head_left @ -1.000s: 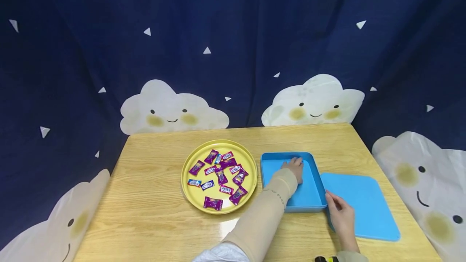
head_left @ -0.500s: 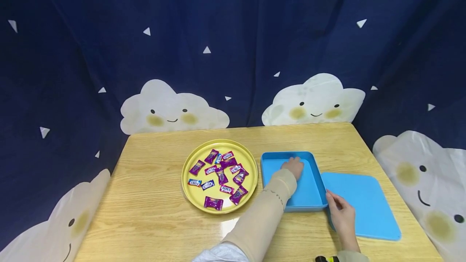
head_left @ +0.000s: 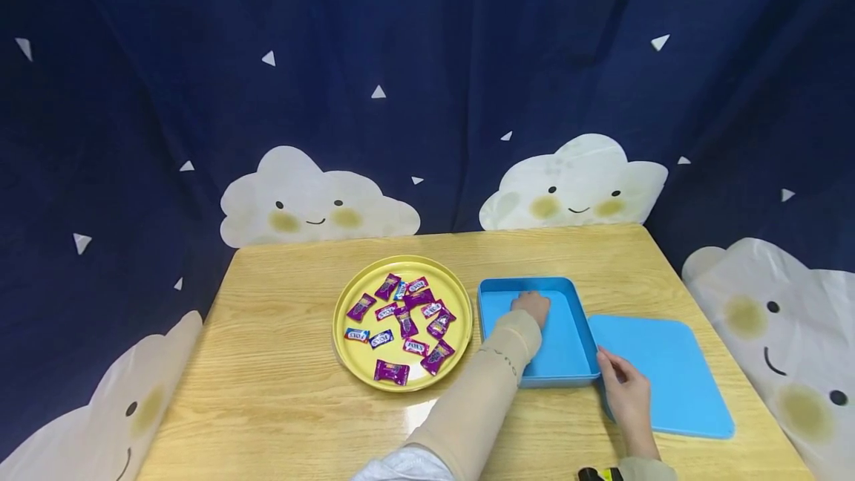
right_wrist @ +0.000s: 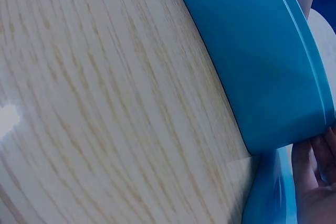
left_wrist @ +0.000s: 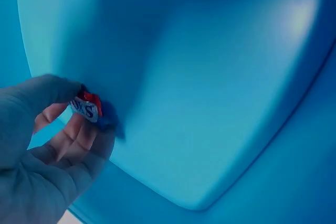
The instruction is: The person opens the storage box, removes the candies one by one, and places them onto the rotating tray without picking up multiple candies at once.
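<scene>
Inside the shallow blue box (head_left: 564,347), my left hand (head_left: 532,306) reaches low over its floor. Between the thumb and fingers it pinches a small wrapped candy (left_wrist: 86,106), red, white and blue with lettering; from the head view the hand hides this candy. My right hand (head_left: 626,392) grips the box at its front right corner, fingertips right at the rim. In the right wrist view the fingers (right_wrist: 304,163) show beside the box's outer wall (right_wrist: 257,77).
Left of the box stands a round yellow tray (head_left: 347,358) with several purple, red and blue wrapped candies. A blue lid (head_left: 681,384) lies on the wooden table (head_left: 267,392) to the right. A dark blue curtain (head_left: 427,95) with clouds hangs behind.
My left hand's fingers have drawn together from spread, and the hand has shifted slightly left inside the box. My right hand stays at the box corner.
</scene>
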Motion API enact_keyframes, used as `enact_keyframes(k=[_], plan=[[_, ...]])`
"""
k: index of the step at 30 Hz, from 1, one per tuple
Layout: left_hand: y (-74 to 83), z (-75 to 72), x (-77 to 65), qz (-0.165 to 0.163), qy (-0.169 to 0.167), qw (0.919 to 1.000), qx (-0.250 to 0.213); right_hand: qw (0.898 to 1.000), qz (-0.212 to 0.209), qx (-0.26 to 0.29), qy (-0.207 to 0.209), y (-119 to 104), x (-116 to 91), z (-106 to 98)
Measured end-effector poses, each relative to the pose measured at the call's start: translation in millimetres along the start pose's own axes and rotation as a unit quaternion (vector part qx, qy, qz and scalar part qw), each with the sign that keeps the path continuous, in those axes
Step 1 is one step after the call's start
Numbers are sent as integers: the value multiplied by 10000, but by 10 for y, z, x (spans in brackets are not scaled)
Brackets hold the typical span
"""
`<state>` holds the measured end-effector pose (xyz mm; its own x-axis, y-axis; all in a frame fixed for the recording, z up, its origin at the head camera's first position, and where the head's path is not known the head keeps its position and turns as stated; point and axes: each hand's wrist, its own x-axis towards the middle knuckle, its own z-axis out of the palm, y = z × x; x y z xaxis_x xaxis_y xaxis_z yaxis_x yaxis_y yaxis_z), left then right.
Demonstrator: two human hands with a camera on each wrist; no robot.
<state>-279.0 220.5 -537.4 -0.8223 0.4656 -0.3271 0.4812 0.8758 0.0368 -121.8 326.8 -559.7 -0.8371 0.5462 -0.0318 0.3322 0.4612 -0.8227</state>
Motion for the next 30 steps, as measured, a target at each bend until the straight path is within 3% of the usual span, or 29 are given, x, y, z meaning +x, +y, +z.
enact_keyframes(k=[4, 7, 13, 18, 22, 25, 30], plan=[[-52, -78, 31, -231, -37, 9996, -133, 10000, -16, 7, -43, -11, 15, 17], [-117, -175, 55, -230, 80, 9993, -296, 10000, -17, 24, -44, -18, 18, 25], [-259, -466, -59, 335, 348, 9974, -538, 10000, -8, 44, 75, -10, 11, 28], [-385, -687, -331, 989, 529, 9909, -747, 9997, 29, 111, 195, 11, 15, 18], [-559, -759, -608, 1427, 844, 9832, -768, 9998, 119, 19, 174, 16, 27, 19], [-746, -750, -838, 1703, 1130, 9744, -937, 9999, 95, -5, 127, 13, 32, 27], [-1109, -650, -1215, 1851, 1645, 9616, -1185, 9997, 152, 75, 195, 11, 46, 44]])
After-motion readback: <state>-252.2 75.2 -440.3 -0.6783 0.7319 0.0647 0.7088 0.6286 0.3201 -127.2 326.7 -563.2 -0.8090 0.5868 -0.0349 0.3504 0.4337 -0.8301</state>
